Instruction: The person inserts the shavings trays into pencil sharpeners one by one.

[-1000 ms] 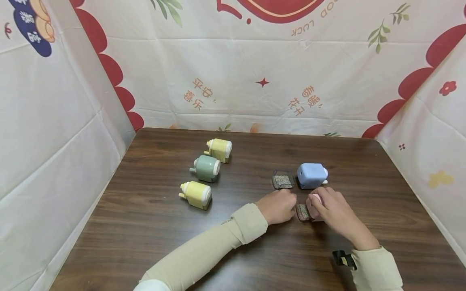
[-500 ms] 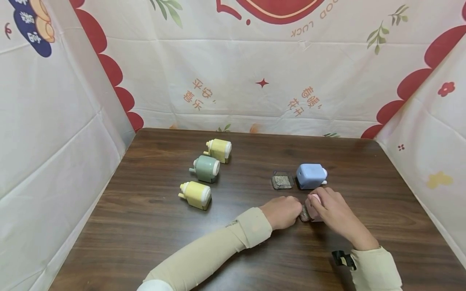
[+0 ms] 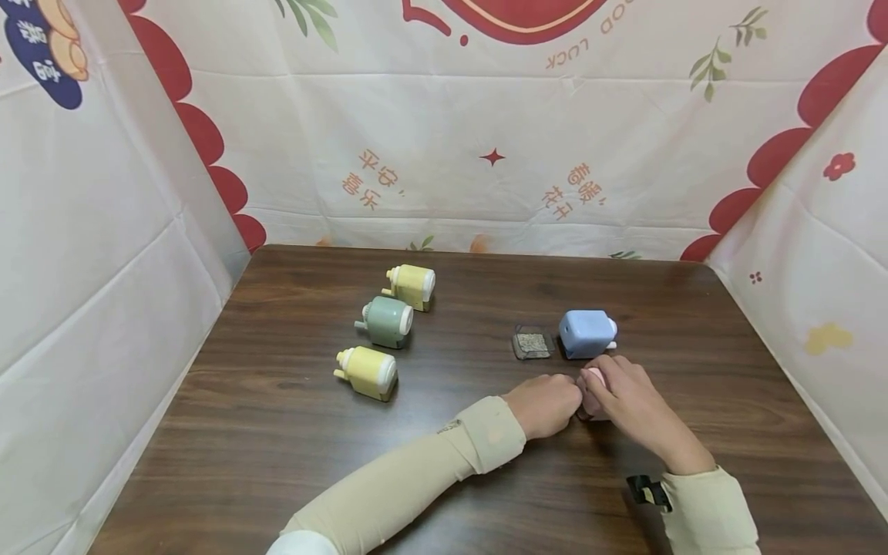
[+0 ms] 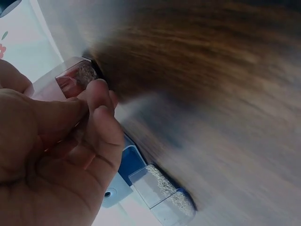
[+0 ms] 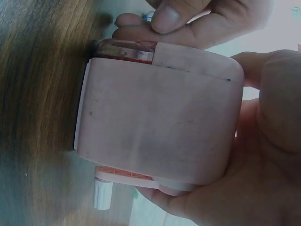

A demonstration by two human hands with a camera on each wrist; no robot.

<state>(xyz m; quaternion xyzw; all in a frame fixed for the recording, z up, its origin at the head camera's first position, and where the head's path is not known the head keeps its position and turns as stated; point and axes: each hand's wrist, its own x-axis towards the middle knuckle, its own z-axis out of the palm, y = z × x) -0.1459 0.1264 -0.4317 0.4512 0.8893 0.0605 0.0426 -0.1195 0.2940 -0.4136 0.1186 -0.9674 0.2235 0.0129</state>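
My right hand (image 3: 630, 397) grips a pink crank pencil sharpener (image 5: 155, 113) at the right of the table. Its clear shavings drawer (image 5: 124, 51) sits in the sharpener's lower end, with shavings visible inside in the left wrist view. My left hand (image 3: 543, 405) has its fingers curled, thumb against index finger, and its fingertips are right by that drawer's front. Whether they touch it is hard to tell. Just behind the hands lies a blue sharpener (image 3: 587, 334). A clear drawer (image 3: 533, 344) with pale shavings is out of it, to its left.
On the left of the brown table (image 3: 250, 432) lie a far yellow sharpener (image 3: 411, 287), a green sharpener (image 3: 387, 321) and a near yellow sharpener (image 3: 368, 372). A printed white cloth (image 3: 444, 177) hangs along the back and sides.
My left hand has moved right, up to the pink sharpener. The drawer that stuck out of it has slid inward. My right hand has kept its grip in place.
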